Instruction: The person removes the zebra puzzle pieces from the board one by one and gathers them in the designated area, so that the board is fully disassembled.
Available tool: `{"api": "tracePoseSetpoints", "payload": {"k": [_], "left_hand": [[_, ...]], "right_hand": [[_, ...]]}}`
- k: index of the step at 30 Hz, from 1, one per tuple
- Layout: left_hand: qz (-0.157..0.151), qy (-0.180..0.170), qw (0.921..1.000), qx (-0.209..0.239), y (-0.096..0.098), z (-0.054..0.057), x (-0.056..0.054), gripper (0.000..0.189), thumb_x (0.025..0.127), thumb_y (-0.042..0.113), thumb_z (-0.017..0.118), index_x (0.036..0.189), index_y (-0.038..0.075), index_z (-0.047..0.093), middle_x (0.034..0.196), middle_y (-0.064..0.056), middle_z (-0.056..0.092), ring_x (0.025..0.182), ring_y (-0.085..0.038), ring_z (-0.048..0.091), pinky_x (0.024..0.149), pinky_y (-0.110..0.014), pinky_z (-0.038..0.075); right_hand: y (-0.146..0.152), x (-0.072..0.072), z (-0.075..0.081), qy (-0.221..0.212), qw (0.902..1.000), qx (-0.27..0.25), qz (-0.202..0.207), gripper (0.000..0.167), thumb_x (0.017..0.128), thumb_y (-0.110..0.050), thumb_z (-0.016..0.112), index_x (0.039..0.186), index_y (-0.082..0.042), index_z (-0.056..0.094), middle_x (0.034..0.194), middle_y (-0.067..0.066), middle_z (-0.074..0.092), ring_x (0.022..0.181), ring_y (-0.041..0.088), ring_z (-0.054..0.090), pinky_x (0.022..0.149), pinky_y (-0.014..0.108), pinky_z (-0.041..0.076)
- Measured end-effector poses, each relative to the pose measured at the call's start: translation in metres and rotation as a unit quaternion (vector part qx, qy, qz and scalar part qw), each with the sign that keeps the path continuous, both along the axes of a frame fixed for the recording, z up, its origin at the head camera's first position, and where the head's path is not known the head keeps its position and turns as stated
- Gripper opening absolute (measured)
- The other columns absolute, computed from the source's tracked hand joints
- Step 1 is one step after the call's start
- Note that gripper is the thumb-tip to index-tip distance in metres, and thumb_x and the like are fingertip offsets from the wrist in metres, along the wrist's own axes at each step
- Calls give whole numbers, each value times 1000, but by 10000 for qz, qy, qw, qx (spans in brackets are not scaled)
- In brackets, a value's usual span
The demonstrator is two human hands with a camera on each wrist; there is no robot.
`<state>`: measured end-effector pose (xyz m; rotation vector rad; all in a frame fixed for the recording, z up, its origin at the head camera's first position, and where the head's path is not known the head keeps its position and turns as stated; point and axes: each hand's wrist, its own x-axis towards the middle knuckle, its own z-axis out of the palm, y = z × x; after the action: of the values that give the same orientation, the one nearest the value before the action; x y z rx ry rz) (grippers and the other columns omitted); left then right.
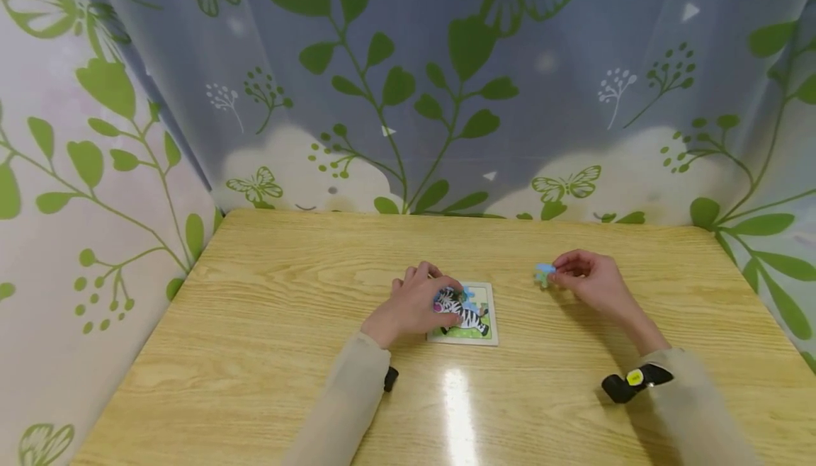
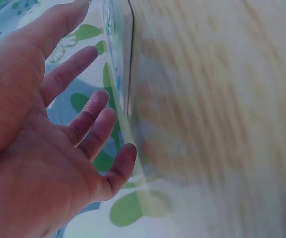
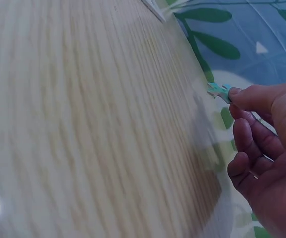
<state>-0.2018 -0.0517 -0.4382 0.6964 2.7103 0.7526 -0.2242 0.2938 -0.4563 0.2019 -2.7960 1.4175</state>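
A square jigsaw puzzle (image 1: 479, 324) with a zebra picture and a pale frame lies flat on the table. Bare pale board shows near its upper right. My left hand (image 1: 414, 303) is over the puzzle's left side, thumb and forefinger spread across the picture. In the left wrist view its fingers look loose, and the puzzle's edge (image 2: 125, 54) shows beyond them. To the right of the puzzle, my right hand (image 1: 596, 283) pinches a blue and green puzzle piece (image 1: 544, 275) between thumb and fingertips. That piece (image 3: 219, 91) appears held above the tabletop in the right wrist view.
The wooden table (image 1: 287, 275) extends around the puzzle on every side. A patterned curtain (image 1: 408, 133) with leaves and butterflies stands along the table's back edge. A black wrist strap (image 1: 637, 381) sits over the right sleeve.
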Motion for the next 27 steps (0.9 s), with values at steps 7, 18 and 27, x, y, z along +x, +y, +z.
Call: {"api": "tracePoseSetpoints", "payload": {"k": [7, 18, 27], "left_hand": [[28, -257, 9996, -96, 1, -4, -5, 52, 87, 45, 79, 134, 32, 62, 145, -8, 43, 127, -31, 39, 98, -50, 29], [94, -495, 9987, -100, 0, -5, -13, 51, 85, 47, 81, 131, 37, 61, 147, -4, 40, 127, -32, 37, 100, -53, 28], [106, -511, 9986, -83, 0, -7, -13, 53, 84, 48, 82, 131, 36, 61, 148, -4, 40, 126, -33, 37, 100, -54, 29]], "right_hand": [[10, -9, -6, 5, 9994, 311, -129, 23, 95, -16, 73, 110, 1, 69, 97, 13, 74, 78, -1, 63, 63, 25, 52], [14, -14, -9, 136, 9979, 610, -146, 24, 94, -19, 74, 109, 1, 71, 99, 17, 75, 77, -4, 61, 66, 21, 50], [16, -14, -13, 323, 9950, 898, -281, 24, 95, -24, 73, 108, -4, 72, 97, 15, 74, 73, -1, 59, 62, 23, 49]]}}
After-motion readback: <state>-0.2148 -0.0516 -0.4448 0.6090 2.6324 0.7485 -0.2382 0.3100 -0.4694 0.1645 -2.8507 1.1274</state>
